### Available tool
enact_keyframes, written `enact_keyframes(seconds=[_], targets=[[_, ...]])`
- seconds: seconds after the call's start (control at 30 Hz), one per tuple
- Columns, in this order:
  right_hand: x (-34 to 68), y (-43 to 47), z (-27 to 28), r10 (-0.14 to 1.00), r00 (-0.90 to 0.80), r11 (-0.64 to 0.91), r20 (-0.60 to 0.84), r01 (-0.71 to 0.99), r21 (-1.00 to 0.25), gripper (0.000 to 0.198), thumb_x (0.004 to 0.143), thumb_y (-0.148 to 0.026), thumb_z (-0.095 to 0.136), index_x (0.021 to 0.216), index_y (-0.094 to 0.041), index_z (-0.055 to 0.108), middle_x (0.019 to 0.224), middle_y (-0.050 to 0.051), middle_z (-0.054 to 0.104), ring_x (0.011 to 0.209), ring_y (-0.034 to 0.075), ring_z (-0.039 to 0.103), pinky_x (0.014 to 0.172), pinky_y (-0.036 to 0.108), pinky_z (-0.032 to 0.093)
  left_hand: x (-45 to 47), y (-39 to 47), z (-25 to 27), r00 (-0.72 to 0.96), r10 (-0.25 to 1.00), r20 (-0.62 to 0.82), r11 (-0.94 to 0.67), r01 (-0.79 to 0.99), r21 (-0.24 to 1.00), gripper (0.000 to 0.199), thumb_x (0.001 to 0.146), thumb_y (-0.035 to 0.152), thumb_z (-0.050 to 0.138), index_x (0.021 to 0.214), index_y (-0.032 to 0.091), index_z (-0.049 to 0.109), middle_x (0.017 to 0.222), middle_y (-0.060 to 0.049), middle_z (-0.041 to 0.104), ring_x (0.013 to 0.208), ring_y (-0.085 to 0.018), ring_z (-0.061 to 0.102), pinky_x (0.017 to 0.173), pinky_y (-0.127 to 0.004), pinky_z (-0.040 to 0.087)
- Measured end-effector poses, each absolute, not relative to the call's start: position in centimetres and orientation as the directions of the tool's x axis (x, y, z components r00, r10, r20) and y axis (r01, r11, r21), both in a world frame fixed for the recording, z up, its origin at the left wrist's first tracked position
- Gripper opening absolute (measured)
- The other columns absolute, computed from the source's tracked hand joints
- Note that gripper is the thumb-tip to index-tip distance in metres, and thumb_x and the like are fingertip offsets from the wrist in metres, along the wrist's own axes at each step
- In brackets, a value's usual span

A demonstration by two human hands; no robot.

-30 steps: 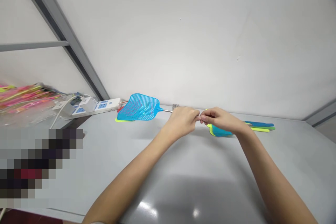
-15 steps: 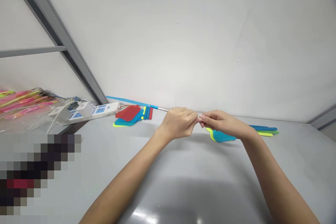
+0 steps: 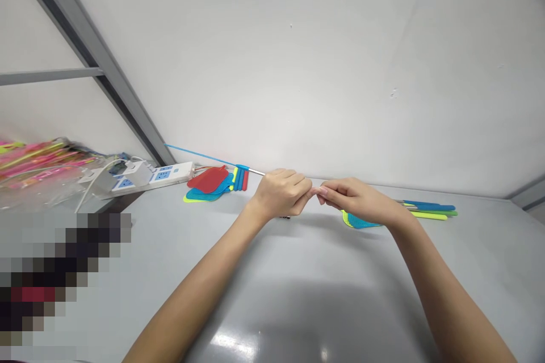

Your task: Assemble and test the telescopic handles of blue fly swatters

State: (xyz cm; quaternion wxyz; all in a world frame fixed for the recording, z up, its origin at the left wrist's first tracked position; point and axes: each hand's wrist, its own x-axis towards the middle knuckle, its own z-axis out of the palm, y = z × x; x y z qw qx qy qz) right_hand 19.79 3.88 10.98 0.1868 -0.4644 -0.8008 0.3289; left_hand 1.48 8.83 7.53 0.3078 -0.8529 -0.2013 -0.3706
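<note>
My left hand is closed around the thin metal rod of a fly swatter, whose blue head reaches left along the wall and now shows edge-on. Against its thumb side, my right hand is closed in a pinch. What the right fingertips hold, if anything, is hidden. Small dark bits show on the table under my left hand. To the left lie stacked swatter heads, a red one on top of a blue one. Beyond my right hand is another pile with a blue mesh head.
Blue, green and yellow handles lie at the right. At the left, a white power strip with plugs and cables sits near plastic-wrapped pink and yellow items. A white wall rises behind the grey table.
Both hands have shifted slightly left in view, still together. The blue swatter head has turned from a broader face to a thin edge. The small dark bits under my left hand have come into view.
</note>
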Motion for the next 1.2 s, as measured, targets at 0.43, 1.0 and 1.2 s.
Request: enact_keyframes(seconds=[0.43,1.0,1.2], targets=[[21.0,5.0,9.6,0.826,-0.552,0.243,-0.117,0.535,-0.809,0.037,0.086,-0.048,0.034,0.066,-0.018,0.043,0.057,-0.005,0.025,0.049,0.009,0.021,0.045,0.022,0.02,1.7,9.3,6.4,0.662,0.206,0.721,-0.762,0.57,-0.306,0.035,0.084,0.032,0.044,0.053,0.016,0.044,0.046,0.002,0.048,0.044,-0.01,0.043,0.045,-0.025,0.022],[21.1,4.9,9.7,0.849,-0.525,0.313,-0.06,0.59,-0.744,0.036,0.086,-0.046,0.033,0.066,-0.018,0.045,0.058,-0.004,0.028,0.05,0.009,0.023,0.045,0.022,0.02,1.5,9.2,6.7,0.676,0.265,0.687,-0.77,0.577,-0.271,0.036,0.087,0.032,0.039,0.056,0.017,0.048,0.048,0.001,0.051,0.046,-0.011,0.047,0.045,-0.025,0.023],[21.0,4.8,9.9,0.848,-0.528,0.334,-0.044,0.597,-0.73,0.037,0.086,-0.046,0.033,0.066,-0.018,0.045,0.058,-0.004,0.028,0.05,0.008,0.023,0.045,0.022,0.019,1.4,9.2,6.9,0.676,0.248,0.694,-0.773,0.57,-0.278,0.036,0.086,0.031,0.04,0.055,0.016,0.048,0.047,0.002,0.051,0.045,-0.01,0.047,0.044,-0.025,0.023]])
